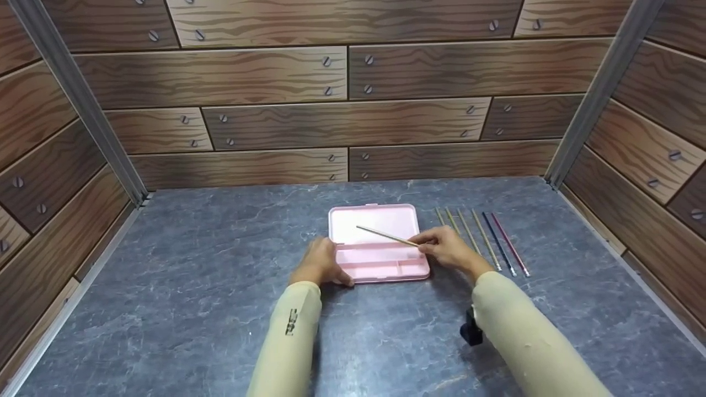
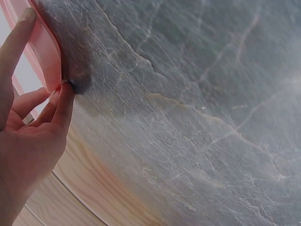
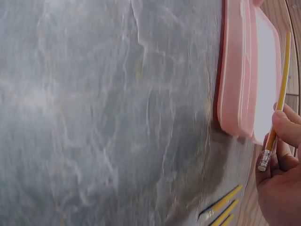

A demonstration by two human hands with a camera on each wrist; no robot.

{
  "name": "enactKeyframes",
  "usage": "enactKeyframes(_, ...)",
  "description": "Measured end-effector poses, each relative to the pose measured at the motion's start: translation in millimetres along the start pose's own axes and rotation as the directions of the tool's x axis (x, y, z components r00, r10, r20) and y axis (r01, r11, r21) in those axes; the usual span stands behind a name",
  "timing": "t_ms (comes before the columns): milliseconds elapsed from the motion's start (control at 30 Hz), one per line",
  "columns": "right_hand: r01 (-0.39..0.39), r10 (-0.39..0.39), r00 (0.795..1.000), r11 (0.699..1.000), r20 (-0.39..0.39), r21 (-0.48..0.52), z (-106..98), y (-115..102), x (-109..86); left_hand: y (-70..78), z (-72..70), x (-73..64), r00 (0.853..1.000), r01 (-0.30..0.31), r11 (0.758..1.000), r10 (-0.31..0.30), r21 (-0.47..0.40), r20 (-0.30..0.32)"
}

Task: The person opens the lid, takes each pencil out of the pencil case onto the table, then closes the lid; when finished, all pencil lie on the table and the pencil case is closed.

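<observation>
A pink pencil case (image 1: 380, 253) lies with its lid (image 1: 375, 220) raised on the far side; the near half has a long compartment and smaller divided ones. My left hand (image 1: 322, 262) grips its left edge, the thumb at the near corner and the other fingers along the side. In the left wrist view the fingertips (image 2: 66, 92) touch the case's corner. Above the case's right side, my right hand (image 1: 445, 247) pinches a yellow pencil (image 3: 283, 80) near its eraser end. The pencil slants over the case, its other end toward the lid.
Right of the case, several yellow pencils (image 1: 469, 230), a dark blue pencil (image 1: 499, 242) and a red pencil (image 1: 510, 242) lie side by side on the grey marbled table (image 1: 209, 309). Wood-patterned walls (image 1: 347, 124) close off the back and sides.
</observation>
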State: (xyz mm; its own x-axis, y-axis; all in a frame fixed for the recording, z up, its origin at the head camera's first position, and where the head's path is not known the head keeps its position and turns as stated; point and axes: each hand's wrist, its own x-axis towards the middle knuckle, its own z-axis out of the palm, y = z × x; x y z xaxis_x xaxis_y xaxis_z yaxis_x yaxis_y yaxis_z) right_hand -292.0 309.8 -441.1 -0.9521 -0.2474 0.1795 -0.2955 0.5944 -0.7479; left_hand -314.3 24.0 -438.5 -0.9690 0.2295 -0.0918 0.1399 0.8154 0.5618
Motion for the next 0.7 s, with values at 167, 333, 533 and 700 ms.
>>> enactKeyframes(167,-0.031,0.032,0.999,0.999,-0.014,0.029,-11,4,-4.5,-0.3,0.1,1.0,1.000,-0.022,0.999,0.022,0.023,-0.006)
enactKeyframes(333,-0.095,0.095,0.995,0.995,-0.032,0.009,-25,9,-10.6,-0.5,0.4,1.1,0.999,-0.033,0.999,0.034,0.043,-0.006)
enactKeyframes(533,-0.115,0.112,0.991,0.993,-0.078,-0.028,-46,22,-21.1,-0.7,0.2,0.2,1.000,-0.017,0.999,0.017,0.031,-0.007)
enactKeyframes(700,-0.138,0.135,0.985,0.990,-0.107,-0.024,-65,38,-34.6,0.7,0.2,-0.5,1.000,-0.007,1.000,0.007,0.024,-0.003)
